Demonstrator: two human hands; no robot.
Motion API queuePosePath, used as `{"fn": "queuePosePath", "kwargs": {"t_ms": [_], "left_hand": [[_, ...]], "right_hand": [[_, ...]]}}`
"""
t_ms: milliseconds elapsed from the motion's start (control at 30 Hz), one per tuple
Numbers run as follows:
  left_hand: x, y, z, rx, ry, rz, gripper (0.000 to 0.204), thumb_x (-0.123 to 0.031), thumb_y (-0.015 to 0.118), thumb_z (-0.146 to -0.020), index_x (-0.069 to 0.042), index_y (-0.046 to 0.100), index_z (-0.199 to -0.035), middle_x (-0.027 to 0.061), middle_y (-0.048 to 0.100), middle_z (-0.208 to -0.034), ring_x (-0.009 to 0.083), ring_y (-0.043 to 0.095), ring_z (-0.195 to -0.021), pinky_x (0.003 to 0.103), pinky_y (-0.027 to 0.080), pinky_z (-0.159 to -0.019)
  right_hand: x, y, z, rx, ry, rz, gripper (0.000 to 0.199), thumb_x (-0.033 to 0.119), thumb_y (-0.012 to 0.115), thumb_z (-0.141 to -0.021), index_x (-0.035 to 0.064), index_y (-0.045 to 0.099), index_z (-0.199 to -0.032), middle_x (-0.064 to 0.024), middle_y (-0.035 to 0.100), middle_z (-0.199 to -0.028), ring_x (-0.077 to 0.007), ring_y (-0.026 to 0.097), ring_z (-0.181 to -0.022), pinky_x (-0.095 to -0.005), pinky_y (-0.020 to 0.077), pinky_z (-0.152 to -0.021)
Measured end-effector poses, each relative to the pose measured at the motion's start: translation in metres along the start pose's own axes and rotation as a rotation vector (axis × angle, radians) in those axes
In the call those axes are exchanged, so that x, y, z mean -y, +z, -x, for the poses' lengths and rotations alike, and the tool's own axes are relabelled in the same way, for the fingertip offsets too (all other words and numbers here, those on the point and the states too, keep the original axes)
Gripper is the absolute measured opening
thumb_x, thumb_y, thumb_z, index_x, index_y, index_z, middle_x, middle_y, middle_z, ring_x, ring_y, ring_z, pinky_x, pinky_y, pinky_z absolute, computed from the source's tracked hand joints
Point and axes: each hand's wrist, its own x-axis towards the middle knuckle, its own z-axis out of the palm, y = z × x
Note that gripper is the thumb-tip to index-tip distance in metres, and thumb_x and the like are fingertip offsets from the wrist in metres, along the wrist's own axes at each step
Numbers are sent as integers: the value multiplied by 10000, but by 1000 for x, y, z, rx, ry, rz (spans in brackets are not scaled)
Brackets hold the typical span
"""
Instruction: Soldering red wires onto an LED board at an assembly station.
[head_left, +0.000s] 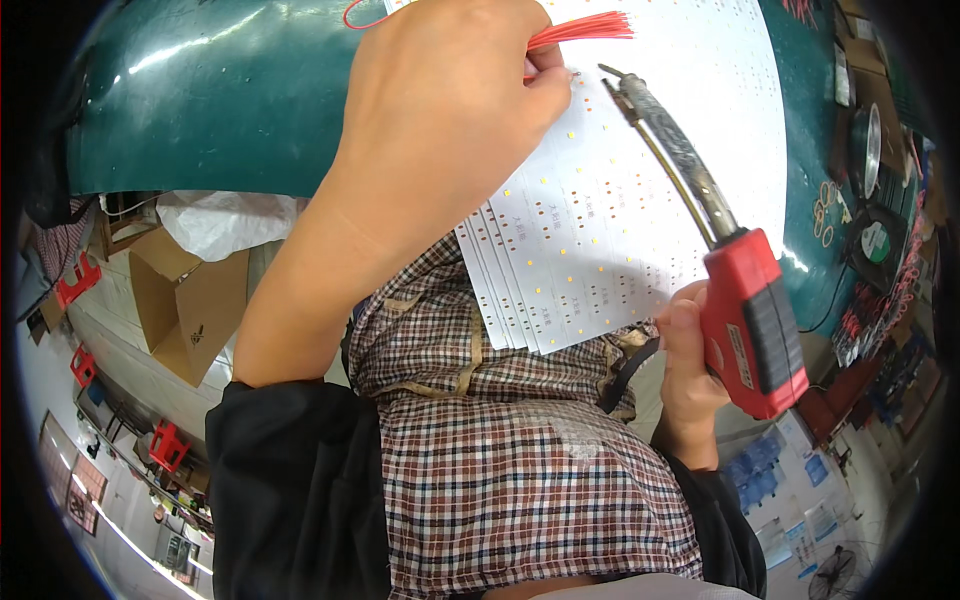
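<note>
We see an open brown cardboard box (185,305) on the floor at near left, a white plastic bag (225,220) just behind it, and blue-and-white sheets (790,500) lying at near right.

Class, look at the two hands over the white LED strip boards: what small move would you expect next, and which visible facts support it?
Probably bringing the tip of the red-handled soldering gun in the right hand the short way to the wire end the left hand pinches from the bundle of red wires against the white LED strip boards; the tip hovers just beside it, apart.
</note>
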Motion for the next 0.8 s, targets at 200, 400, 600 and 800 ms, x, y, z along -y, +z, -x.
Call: {"fn": "queuePosePath", "kwargs": {"t_ms": [200,400,600,800], "left_hand": [[9,9,4,-61,96,-65,196,-159,724,-846,29,694,-800,165,681,-716,302,680,-650,386,517,-610],[17,22,6,-54,38,-63,243,-297,706,-858,-54,691,-862,136,708,-772,323,713,-727,435,570,-660],[9,7,-3,-207,78,-28,144,-174,653,-933,-34,623,-924,157,686,-747,361,688,-672,458,534,-602],[3,2,-2,-219,10,-42,146,-163,687,-920,-65,613,-1000,139,649,-664,350,673,-631,459,507,-573]], "right_hand": [[2,0,-1,-74,87,-117,121,65,682,-959,6,583,-922,-78,598,-750,-100,498,-554,-234,402,-495],[-13,2,8,-143,152,-142,96,53,660,-973,13,587,-924,-35,560,-747,-88,483,-569,-242,404,-516],[-23,3,8,-244,247,-284,43,31,649,-976,33,614,-951,-19,578,-785,-56,474,-566,-223,380,-508],[-33,-1,8,-212,191,-375,42,9,617,-993,29,590,-966,-21,570,-807,-40,439,-559,-219,348,-493]]}}
